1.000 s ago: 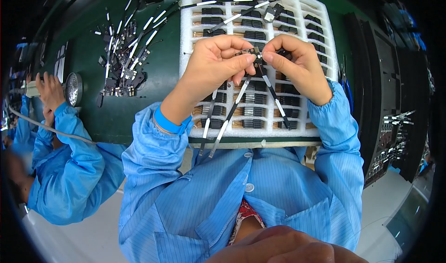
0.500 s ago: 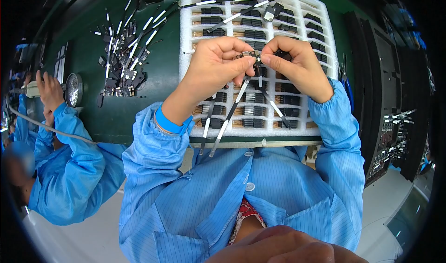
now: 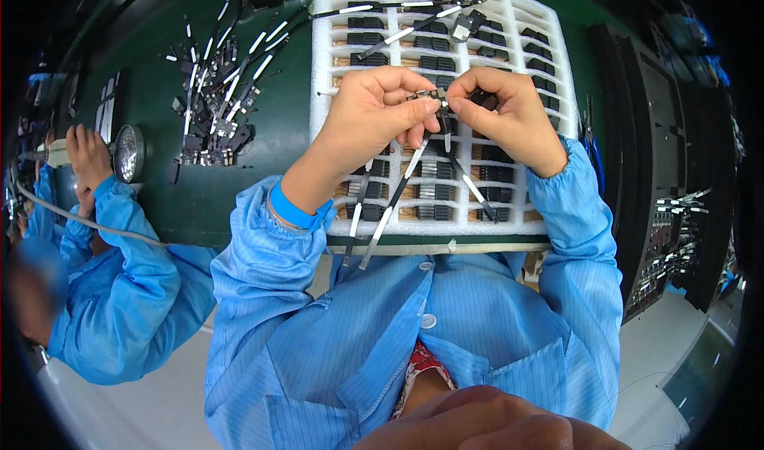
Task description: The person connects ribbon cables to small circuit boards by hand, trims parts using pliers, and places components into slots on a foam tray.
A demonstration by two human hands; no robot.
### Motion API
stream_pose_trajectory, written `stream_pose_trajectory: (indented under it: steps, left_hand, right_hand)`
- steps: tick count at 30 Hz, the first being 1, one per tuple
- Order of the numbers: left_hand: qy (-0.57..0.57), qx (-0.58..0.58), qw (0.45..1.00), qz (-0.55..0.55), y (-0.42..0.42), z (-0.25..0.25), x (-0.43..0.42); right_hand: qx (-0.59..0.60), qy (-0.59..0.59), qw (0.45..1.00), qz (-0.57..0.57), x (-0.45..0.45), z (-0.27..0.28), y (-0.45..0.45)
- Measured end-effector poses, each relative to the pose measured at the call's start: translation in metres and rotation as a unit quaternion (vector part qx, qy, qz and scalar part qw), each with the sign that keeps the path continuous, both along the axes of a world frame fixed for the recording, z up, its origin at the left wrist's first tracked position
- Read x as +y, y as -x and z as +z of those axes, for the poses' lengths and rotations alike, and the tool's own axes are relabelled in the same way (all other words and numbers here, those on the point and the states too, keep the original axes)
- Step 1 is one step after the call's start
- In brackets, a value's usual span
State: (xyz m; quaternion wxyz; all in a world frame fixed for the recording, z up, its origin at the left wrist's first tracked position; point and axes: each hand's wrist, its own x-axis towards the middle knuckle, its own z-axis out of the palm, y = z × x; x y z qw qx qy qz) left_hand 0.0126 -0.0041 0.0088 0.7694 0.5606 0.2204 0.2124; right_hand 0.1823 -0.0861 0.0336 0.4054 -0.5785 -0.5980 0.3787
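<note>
Above a white foam tray (image 3: pixel 324 116), my left hand (image 3: pixel 380 109) is closed in a pinch on a small circuit board assembly (image 3: pixel 434 96). Black-and-white flex cables (image 3: pixel 395 191) trail down from it past the tray's near edge. My right hand (image 3: pixel 503 108) is also closed, thumb and forefinger pinching the right side of the same assembly. A black block-shaped part (image 3: pixel 482 97) shows by the fingers of that hand. The fingertips hide exactly where the parts meet. Rows of small black parts (image 3: pixel 434 42) fill the tray's slots beneath my hands.
A heap of circuit boards with flex cables (image 3: pixel 215 124) lies left on the green table (image 3: pixel 278 151). Another cabled module (image 3: pixel 467 24) rests across the tray's far end. Blue-handled pliers (image 3: pixel 593 151) and black trays (image 3: pixel 649 132) stand right. A co-worker's hand (image 3: pixel 89 155) is beside a round lamp (image 3: pixel 128 154).
Both hands keep nearly the same pinch on the assembly, with only slight finger movement. The whole view has shifted a little. At left, the co-worker's head and hand have moved slightly.
</note>
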Motion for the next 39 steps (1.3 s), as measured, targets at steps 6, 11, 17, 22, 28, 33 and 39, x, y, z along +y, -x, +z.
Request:
stream_pose_trajectory:
  steps: [6,11,17,22,28,33,39]
  left_hand:
    - [-0.005,-0.003,1.0,0.011,-0.001,0.0,-0.003]
    - [-0.037,0.007,0.998,0.041,-0.003,0.0,-0.008]
    - [-0.116,0.036,0.991,0.054,-0.004,0.004,-0.014]
    - [-0.071,0.015,0.996,0.042,-0.001,0.014,-0.015]
    - [0.02,-0.137,0.99,0.036,0.01,0.021,-0.014]
    - [0.192,-0.241,0.939,0.152,0.016,0.006,0.024]
    - [0.139,-0.219,0.921,0.29,0.016,-0.005,0.034]
  right_hand:
    - [-0.009,-0.001,1.0,-0.023,-0.001,-0.002,0.002]
    - [-0.063,-0.05,0.995,-0.055,-0.003,-0.003,0.009]
    - [-0.088,-0.155,0.984,-0.025,-0.001,-0.013,0.001]
    - [-0.11,-0.134,0.984,0.045,-0.005,0.009,-0.004]
    - [-0.024,-0.079,0.99,0.116,0.006,0.034,-0.012]
    - [0.213,-0.059,0.975,-0.026,0.037,0.061,-0.027]
    - [0.372,0.043,0.92,-0.116,0.09,0.009,-0.046]
